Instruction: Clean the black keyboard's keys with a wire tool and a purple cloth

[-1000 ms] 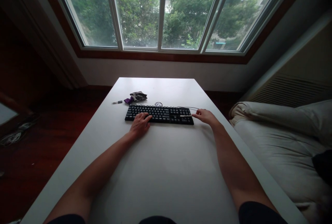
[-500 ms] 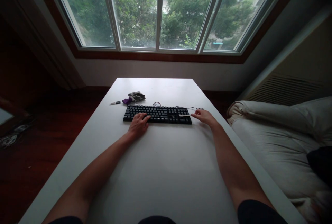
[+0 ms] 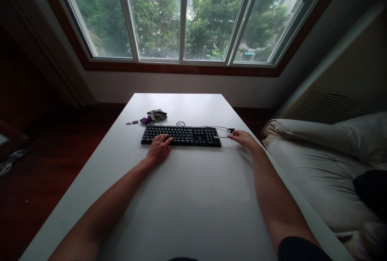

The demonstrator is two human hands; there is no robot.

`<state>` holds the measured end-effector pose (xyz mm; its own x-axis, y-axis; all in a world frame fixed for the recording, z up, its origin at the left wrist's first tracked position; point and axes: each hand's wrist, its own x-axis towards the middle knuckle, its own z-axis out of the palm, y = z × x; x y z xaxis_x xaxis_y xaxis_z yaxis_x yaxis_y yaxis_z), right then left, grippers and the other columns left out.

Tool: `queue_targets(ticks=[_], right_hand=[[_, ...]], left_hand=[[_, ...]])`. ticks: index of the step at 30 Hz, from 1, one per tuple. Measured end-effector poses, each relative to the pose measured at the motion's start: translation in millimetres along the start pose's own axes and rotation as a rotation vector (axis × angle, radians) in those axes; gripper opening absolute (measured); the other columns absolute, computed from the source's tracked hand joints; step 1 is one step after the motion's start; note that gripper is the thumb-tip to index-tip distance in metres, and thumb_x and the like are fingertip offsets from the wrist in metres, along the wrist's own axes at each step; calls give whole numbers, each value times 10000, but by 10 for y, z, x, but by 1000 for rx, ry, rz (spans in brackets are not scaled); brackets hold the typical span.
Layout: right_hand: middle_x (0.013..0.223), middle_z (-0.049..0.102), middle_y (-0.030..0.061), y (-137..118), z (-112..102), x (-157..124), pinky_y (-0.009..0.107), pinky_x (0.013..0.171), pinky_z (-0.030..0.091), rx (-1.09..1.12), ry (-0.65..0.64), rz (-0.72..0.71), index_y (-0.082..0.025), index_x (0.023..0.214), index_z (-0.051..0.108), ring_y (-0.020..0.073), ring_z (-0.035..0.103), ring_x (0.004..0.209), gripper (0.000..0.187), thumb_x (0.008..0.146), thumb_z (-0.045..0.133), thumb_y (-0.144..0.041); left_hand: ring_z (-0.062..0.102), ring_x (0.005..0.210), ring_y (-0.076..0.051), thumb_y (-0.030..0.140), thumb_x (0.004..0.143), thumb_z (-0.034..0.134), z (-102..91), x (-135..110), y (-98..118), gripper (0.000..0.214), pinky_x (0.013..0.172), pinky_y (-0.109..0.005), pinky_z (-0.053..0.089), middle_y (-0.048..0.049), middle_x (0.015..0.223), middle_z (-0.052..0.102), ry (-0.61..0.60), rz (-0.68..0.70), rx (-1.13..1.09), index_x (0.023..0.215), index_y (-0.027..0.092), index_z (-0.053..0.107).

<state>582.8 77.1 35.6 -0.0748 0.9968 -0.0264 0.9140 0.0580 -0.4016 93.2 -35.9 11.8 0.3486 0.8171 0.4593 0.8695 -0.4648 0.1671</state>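
A black keyboard (image 3: 193, 136) lies across the white table (image 3: 193, 196). On its left front part rests my left hand (image 3: 159, 147), fingers laid over the keys and thumb apart, gripping nothing. Just past the keyboard's right end, my right hand (image 3: 242, 137) is closed in a pinch on a thin white stick (image 3: 223, 137). The stick points left, and its far tip is over the number keys; whether that tip touches them I cannot tell.
Behind the keyboard's left end lie a crumpled grey and purple wrapper (image 3: 154, 115) and a slim pen-like tool (image 3: 132, 122). A dark cable (image 3: 216, 127) runs behind the keyboard. A pale sofa (image 3: 305, 152) flanks the table on the right.
My right hand has shifted slightly right, drawing the white stick toward the keyboard's right edge. My left hand stays on the keys. The whole view has tilted a little.
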Motion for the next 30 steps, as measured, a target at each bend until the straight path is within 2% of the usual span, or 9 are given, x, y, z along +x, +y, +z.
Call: queue_targets(ticks=[5,8,19,26,30], right_hand=[[807,705,45,-286,143,25,275,623,387,16,-7,-45,-213,796,676,189,603,727,439,833,616,-647],[841,714,52,-374,197,54,272,636,391,-6,22,-54,-217,808,681,191,606,754,416,834,629,-629],[765,690,48,7,-58,-22,281,597,374,-17,-2,18,-208,754,663,204,600,713,477,796,632,-682],[857,715,56,-334,125,17,271,643,408,-9,3,-19,-219,793,674,200,622,771,430,827,631,-645],[869,711,59,-448,129,33,278,656,419,37,-38,-58,-220,809,665,203,624,782,445,833,619,-662]], left_hand=[[488,1257,-309,209,895,552,-22,8,11,463,1084,-520,407,-117,1368,551,-4,8,-8,1353,247,605],[487,1262,-310,213,900,549,-30,12,13,459,1084,-520,409,-116,1366,552,1,8,-6,1354,250,603],[492,1261,-310,209,894,554,-8,12,14,464,1093,-518,406,-117,1363,557,4,8,8,1354,244,603],[499,1263,-319,207,886,557,-19,25,20,472,1087,-531,418,-115,1362,565,5,8,-14,1352,260,610],[500,1259,-315,203,892,546,-14,27,22,461,1089,-517,421,-114,1359,565,15,8,-4,1346,251,612]])
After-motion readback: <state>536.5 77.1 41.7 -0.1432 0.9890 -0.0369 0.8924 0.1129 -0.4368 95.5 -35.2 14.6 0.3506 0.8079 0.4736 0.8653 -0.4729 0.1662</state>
